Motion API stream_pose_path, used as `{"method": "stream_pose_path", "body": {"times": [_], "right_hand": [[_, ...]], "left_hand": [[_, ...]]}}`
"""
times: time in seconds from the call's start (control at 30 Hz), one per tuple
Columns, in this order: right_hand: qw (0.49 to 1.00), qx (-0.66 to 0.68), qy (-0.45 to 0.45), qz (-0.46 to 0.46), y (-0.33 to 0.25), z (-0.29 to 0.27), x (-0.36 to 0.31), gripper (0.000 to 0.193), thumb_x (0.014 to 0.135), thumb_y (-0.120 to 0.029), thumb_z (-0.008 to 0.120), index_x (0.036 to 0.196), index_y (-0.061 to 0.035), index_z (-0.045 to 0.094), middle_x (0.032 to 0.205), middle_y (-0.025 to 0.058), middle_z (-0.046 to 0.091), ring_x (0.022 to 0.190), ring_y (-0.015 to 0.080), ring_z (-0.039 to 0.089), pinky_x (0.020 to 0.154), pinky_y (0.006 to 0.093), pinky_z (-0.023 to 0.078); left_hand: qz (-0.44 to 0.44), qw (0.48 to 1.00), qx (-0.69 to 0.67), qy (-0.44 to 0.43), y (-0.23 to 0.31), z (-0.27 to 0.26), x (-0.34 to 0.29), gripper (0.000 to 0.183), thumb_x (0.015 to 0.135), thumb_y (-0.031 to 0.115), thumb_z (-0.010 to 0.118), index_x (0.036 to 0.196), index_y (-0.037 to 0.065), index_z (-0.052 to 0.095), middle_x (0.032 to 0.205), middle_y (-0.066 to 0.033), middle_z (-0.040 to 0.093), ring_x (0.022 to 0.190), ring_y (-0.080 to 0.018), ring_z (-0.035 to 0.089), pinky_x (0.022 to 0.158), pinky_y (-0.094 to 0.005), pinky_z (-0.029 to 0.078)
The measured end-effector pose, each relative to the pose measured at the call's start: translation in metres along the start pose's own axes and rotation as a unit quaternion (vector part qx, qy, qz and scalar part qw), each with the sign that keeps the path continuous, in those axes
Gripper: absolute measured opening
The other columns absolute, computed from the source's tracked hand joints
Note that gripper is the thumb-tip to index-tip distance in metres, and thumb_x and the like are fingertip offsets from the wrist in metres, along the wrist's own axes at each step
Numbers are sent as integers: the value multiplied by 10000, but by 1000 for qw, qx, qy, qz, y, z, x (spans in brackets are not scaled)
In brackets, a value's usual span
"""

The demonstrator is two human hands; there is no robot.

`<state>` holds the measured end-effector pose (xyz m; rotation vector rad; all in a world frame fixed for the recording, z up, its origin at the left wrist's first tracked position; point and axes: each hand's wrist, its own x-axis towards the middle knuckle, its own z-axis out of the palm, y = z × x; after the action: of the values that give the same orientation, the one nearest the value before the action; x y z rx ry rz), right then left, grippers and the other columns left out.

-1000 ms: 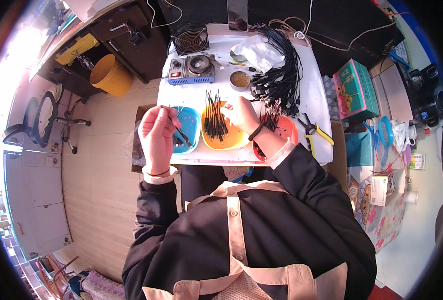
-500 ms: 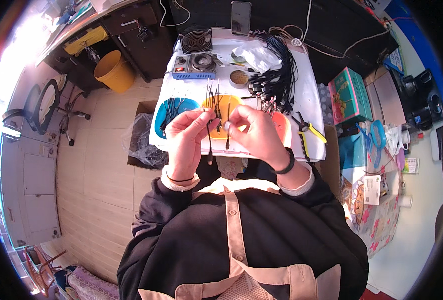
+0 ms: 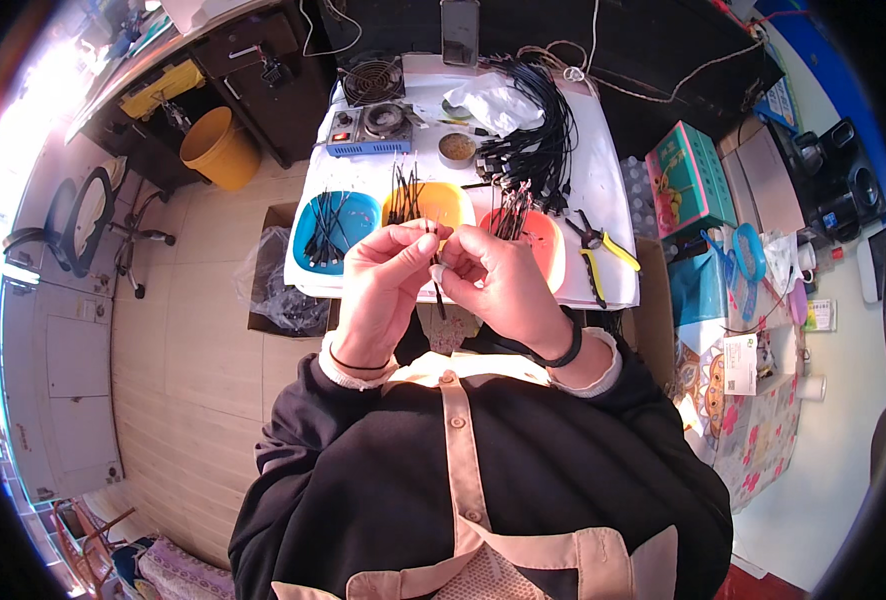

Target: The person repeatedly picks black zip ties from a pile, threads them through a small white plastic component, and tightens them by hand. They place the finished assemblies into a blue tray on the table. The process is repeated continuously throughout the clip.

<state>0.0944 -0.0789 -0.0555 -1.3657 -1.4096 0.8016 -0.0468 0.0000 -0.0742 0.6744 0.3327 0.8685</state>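
Note:
My left hand (image 3: pixel 381 290) and my right hand (image 3: pixel 503 288) meet over the near table edge, thumbs and fingers pinched. A thin black cable (image 3: pixel 440 303) runs between their fingertips, its lower end hanging down; whether a second cable lies along it is hidden by the fingers. Just beyond the hands stand a blue tray (image 3: pixel 303 222), a yellow tray (image 3: pixel 453 203) and a coral-red tray (image 3: pixel 553 255). Short black cables (image 3: pixel 328 235) lie in the blue one. More cables with bare tips stand in the yellow and red trays.
Yellow-handled wire strippers (image 3: pixel 603 250) lie right of the trays. Farther back are a blue heating unit (image 3: pixel 368 135), a small round tin (image 3: pixel 457 149), a thick bundle of black cables (image 3: pixel 548 130) and white plastic (image 3: pixel 498 103). A phone (image 3: pixel 459 32) stands upright behind.
My hands were apart, each pinching a thin black cable; now they have come together at the fingertips. The whole view has shifted slightly, moving the table a little left.

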Motion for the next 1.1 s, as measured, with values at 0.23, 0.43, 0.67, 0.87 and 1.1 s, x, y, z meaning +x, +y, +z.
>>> {"method": "stream_pose_path", "body": {"times": [0.23, 0.43, 0.67, 0.87, 1.1], "right_hand": [[988, 148, 34, 2, 0, -24, 10, 109, 882, -40, 662, 976, -2, 622, 834, 2, 639, 734, 49, 606, 653, 196, 492], [983, 180, 17, -39, 2, -23, 9, 111, 893, -40, 645, 990, 11, 628, 895, 29, 661, 788, 67, 626, 679, 197, 505], [888, 455, -61, -8, 12, -12, 8, 152, 904, -66, 641, 1021, 27, 609, 940, 55, 660, 839, 108, 643, 734, 230, 525], [901, 412, -112, 70, 2, -22, 7, 171, 918, -85, 623, 1036, 37, 600, 927, 64, 665, 837, 133, 656, 771, 250, 535], [892, 429, -120, 76, -2, -18, 7, 169, 910, -89, 636, 1020, 35, 604, 888, 72, 657, 806, 149, 651, 756, 288, 550]], "left_hand": [[-12, 999, 35, -39, 0, 7, -5, 53, 918, 3, 575, 904, 20, 624, 984, -85, 655, 974, -181, 630, 916, -368, 526], [-61, 996, 35, -47, 2, 5, -6, 16, 902, -5, 603, 907, -11, 617, 851, -85, 654, 781, -156, 633, 728, -276, 527], [-106, 986, -64, -109, 3, 2, -13, 75, 878, 37, 644, 945, 10, 623, 878, -97, 645, 716, -146, 579, 661, -248, 458], [-164, 979, -46, -109, 11, -2, -15, 63, 874, -15, 633, 934, -11, 653, 891, -115, 667, 739, -162, 624, 669, -252, 512], [-143, 984, -25, -105, 10, -2, -18, 57, 871, -18, 638, 927, -15, 649, 854, -111, 666, 733, -162, 632, 661, -246, 519]]}}
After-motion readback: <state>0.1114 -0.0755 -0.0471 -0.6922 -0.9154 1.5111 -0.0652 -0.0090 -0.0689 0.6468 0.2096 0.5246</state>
